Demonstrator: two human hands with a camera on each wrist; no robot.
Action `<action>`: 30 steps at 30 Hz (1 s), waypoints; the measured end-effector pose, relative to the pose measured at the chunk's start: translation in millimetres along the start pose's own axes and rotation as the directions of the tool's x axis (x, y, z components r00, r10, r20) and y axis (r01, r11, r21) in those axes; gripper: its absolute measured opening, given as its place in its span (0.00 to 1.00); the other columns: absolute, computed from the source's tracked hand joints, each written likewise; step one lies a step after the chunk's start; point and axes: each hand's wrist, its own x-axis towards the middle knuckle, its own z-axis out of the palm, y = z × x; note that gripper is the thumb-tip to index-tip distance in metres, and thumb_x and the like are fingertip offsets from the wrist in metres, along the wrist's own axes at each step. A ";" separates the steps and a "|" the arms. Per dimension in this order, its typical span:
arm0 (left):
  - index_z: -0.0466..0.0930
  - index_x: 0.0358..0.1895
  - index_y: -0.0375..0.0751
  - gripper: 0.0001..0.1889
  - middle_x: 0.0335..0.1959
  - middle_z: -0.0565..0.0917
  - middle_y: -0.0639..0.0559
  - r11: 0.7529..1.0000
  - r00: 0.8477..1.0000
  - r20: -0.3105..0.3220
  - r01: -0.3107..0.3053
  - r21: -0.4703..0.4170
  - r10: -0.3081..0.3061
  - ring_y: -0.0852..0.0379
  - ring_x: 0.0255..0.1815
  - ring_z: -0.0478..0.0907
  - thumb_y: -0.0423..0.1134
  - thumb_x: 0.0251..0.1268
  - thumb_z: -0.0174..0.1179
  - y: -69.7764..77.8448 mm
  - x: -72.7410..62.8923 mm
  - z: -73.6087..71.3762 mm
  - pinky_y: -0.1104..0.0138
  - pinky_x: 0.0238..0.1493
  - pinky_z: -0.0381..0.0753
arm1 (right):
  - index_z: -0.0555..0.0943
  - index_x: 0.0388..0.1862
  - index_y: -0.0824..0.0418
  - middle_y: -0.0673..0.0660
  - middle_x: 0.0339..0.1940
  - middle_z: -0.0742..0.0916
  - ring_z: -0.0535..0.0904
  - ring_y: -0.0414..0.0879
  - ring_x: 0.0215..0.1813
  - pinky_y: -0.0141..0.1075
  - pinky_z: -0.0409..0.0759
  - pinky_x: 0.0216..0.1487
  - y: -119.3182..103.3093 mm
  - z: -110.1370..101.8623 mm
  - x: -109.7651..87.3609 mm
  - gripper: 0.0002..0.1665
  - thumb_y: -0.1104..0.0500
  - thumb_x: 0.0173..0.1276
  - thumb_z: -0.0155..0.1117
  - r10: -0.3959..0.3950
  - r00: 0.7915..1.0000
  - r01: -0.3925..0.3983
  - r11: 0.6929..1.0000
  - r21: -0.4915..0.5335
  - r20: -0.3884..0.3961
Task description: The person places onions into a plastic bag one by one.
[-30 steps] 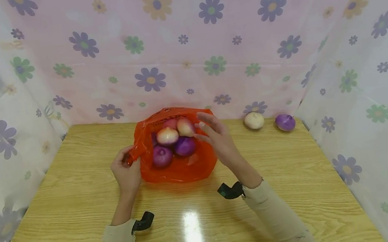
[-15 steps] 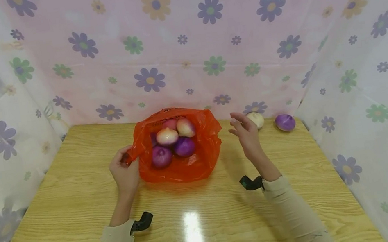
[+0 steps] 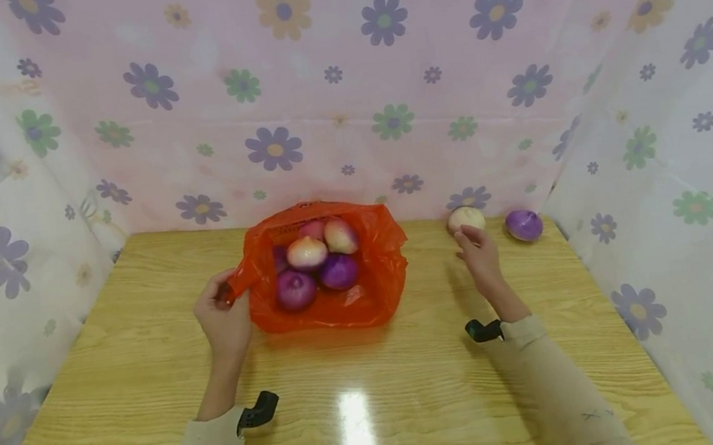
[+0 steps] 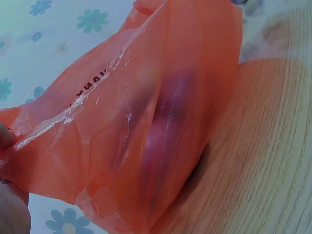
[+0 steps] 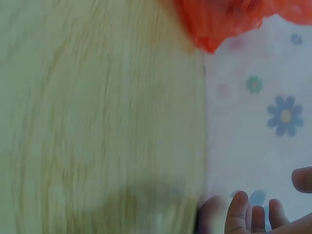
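A red plastic bag [image 3: 375, 303] stands on the table with its mouth open towards me and several onions inside. Purple onions [image 3: 296, 289] lie low in it, and a pale onion with a purple base [image 3: 307, 253] sits on top. My left hand [image 3: 225, 321] pinches the bag's left edge; the left wrist view shows the film [image 4: 117, 146] stretched from the fingers. Over at the right, my right hand [image 3: 481, 258] is just in front of a white onion [image 3: 466, 218], fingers loosely bent and holding nothing. Whether the fingertips touch that onion cannot be told.
A purple onion [image 3: 524, 226] lies right of the white one, near the back right corner of the wooden table [image 3: 411, 412]. Flowered cloth [image 3: 340, 103] hangs behind the table and along both sides.
My right hand has moved from the bag's right edge rightwards to the white onion. The bag's right edge has sprung outward a little. The left hand keeps its hold, shifting slightly left.
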 end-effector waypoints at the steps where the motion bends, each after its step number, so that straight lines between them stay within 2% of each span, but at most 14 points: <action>1: 0.79 0.46 0.15 0.11 0.37 0.85 0.57 1.000 1.000 -0.001 -0.001 0.002 0.001 0.61 0.38 0.81 0.16 0.60 0.60 0.1 0.3 -0.3 0.76 0.43 0.85 | 0.67 0.72 0.72 0.59 0.60 0.73 0.72 0.43 0.53 0.37 0.80 0.60 2.4 -2.6 3.1 0.28 0.57 0.80 0.52 0.011 1.000 -0.011 1.000 0.001 -0.018; 5: 0.79 0.46 0.15 0.11 0.37 0.85 0.58 1.000 1.000 0.001 -0.008 0.009 0.008 0.61 0.38 0.81 0.16 0.60 0.60 1.0 1.7 -1.2 0.76 0.43 0.84 | 0.61 0.76 0.69 0.63 0.66 0.68 0.72 0.49 0.56 0.33 0.80 0.55 11.3 -10.8 15.9 0.34 0.55 0.78 0.54 0.052 0.994 -0.053 0.998 -0.014 -0.094; 8: 0.79 0.47 0.15 0.11 0.37 0.85 0.58 1.000 1.000 0.001 -0.009 0.012 0.009 0.61 0.38 0.81 0.15 0.60 0.60 0.6 2.7 -1.7 0.76 0.44 0.84 | 0.57 0.78 0.67 0.66 0.72 0.65 0.70 0.52 0.61 0.32 0.78 0.52 15.4 -15.0 25.2 0.39 0.52 0.76 0.57 0.083 0.987 -0.089 0.995 -0.040 -0.137; 11: 0.79 0.47 0.15 0.12 0.37 0.85 0.58 1.000 1.000 0.000 -0.001 0.004 0.001 0.62 0.38 0.81 0.14 0.59 0.59 0.7 3.1 -1.5 0.76 0.43 0.85 | 0.53 0.80 0.67 0.69 0.76 0.60 0.66 0.57 0.70 0.38 0.75 0.62 18.7 -18.5 35.0 0.44 0.52 0.75 0.59 0.112 0.982 -0.120 0.992 -0.047 -0.154; 14: 0.79 0.47 0.15 0.12 0.37 0.85 0.57 1.000 1.000 0.002 0.001 -0.008 -0.001 0.61 0.38 0.81 0.14 0.59 0.59 1.4 2.9 -1.1 0.76 0.43 0.85 | 0.47 0.81 0.68 0.71 0.79 0.56 0.59 0.61 0.77 0.47 0.66 0.74 21.2 -20.6 43.4 0.49 0.52 0.74 0.61 0.127 0.982 -0.134 0.990 -0.044 -0.143; 16: 0.79 0.47 0.15 0.12 0.38 0.85 0.57 1.000 1.000 0.007 -0.002 -0.010 0.002 0.61 0.38 0.82 0.14 0.59 0.59 1.5 2.7 -1.0 0.75 0.43 0.85 | 0.44 0.82 0.67 0.71 0.80 0.54 0.54 0.60 0.80 0.48 0.60 0.79 22.7 -21.7 47.8 0.51 0.52 0.74 0.63 0.125 0.983 -0.134 0.989 -0.055 -0.132; 20: 0.79 0.46 0.14 0.11 0.38 0.85 0.56 0.999 1.000 0.018 -0.024 -0.029 0.025 0.61 0.38 0.82 0.13 0.59 0.59 1.3 2.9 -1.0 0.75 0.43 0.85 | 0.42 0.82 0.67 0.73 0.80 0.53 0.52 0.61 0.81 0.50 0.58 0.80 25.3 -23.0 54.5 0.54 0.52 0.73 0.64 0.094 0.989 -0.104 0.991 -0.089 -0.115; 26: 0.79 0.45 0.14 0.11 0.38 0.85 0.55 0.999 0.999 0.013 -0.033 -0.033 0.033 0.61 0.38 0.82 0.13 0.59 0.58 2.7 1.6 -2.3 0.74 0.43 0.85 | 0.42 0.83 0.66 0.74 0.77 0.58 0.57 0.62 0.77 0.51 0.61 0.77 24.4 -20.2 60.3 0.55 0.53 0.72 0.66 0.063 0.992 -0.077 0.988 -0.137 -0.107; 30: 0.78 0.45 0.14 0.11 0.38 0.85 0.55 0.999 1.000 0.004 -0.028 -0.032 0.029 0.61 0.39 0.82 0.14 0.59 0.59 4.3 0.6 -3.6 0.74 0.43 0.85 | 0.46 0.83 0.67 0.74 0.76 0.62 0.61 0.61 0.75 0.48 0.65 0.75 23.4 -18.5 61.5 0.51 0.57 0.73 0.64 0.059 0.994 -0.071 0.989 -0.133 -0.097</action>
